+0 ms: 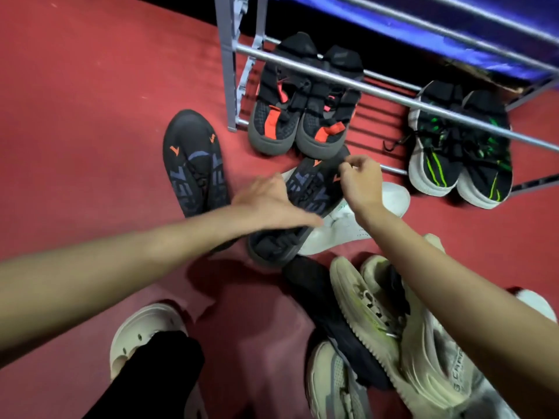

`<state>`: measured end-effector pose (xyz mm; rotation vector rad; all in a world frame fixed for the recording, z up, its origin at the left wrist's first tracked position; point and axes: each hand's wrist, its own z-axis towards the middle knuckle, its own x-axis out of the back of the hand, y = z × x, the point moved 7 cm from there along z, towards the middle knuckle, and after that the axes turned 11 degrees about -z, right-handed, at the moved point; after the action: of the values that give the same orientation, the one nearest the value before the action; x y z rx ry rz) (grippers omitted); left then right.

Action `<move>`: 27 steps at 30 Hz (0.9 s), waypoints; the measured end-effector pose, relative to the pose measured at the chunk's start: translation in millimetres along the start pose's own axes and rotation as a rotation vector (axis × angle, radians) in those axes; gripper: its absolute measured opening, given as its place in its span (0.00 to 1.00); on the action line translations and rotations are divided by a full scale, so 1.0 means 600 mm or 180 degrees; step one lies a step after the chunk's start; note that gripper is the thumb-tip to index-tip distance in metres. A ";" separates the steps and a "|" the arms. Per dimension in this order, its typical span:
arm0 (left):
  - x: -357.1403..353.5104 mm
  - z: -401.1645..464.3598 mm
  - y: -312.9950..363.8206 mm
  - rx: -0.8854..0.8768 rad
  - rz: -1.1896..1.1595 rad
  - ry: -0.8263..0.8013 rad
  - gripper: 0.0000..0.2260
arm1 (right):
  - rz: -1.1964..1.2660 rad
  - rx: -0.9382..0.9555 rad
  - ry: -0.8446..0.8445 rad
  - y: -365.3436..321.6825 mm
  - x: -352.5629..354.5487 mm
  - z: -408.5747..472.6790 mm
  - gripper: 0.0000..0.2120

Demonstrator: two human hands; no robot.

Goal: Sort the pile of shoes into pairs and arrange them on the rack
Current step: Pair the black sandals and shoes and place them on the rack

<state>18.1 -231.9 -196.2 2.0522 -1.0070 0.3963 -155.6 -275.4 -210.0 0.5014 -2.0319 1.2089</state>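
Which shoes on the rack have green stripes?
The black pair with white soles at the right end of the rack. The other pair, at the left end, has orange tabs.

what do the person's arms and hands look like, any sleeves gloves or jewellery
Both forearms are bare as far as the picture shows: no sleeves reach into view. The left hand and right hand wear no gloves, and no watch, bracelet or ring is visible on either. The image is slightly blurred, so a thin ring could go unseen.
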 end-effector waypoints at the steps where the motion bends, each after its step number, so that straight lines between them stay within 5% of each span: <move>1: -0.011 -0.013 0.001 -0.0079 0.0390 -0.0021 0.44 | -0.0132 -0.0172 0.0008 0.007 0.004 -0.014 0.22; 5: -0.045 -0.036 -0.014 -0.0214 0.1220 -0.0103 0.44 | 0.0068 -0.0603 -0.0313 0.043 -0.012 -0.039 0.17; 7: -0.038 -0.041 -0.013 -0.0285 0.1180 -0.0092 0.40 | 0.0065 -0.0706 -0.0501 0.099 -0.044 -0.006 0.25; 9: -0.016 -0.047 -0.004 -0.0360 0.1010 -0.0086 0.37 | 0.0301 -0.0859 -0.0614 0.083 -0.038 -0.024 0.33; 14: 0.009 -0.073 0.008 -0.0333 -0.0057 -0.0637 0.27 | 0.0914 -0.1070 -0.0712 0.031 -0.009 -0.082 0.06; 18: -0.002 -0.099 0.008 -0.0586 0.0135 -0.0673 0.28 | 0.0828 -0.0988 -0.0388 0.057 0.006 -0.092 0.30; 25: -0.067 -0.124 -0.024 -0.0576 -0.1380 -0.1125 0.29 | 0.0898 -0.1105 -0.0240 0.093 0.028 -0.146 0.11; 27: -0.055 -0.103 -0.053 -0.0462 -0.1464 -0.0673 0.23 | 0.0755 -0.1135 -0.0321 0.106 0.018 -0.166 0.11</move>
<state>25.9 -155.3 -192.4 2.1414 -0.6287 -0.1315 -165.8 -157.1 -209.0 0.1537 -2.3805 0.9340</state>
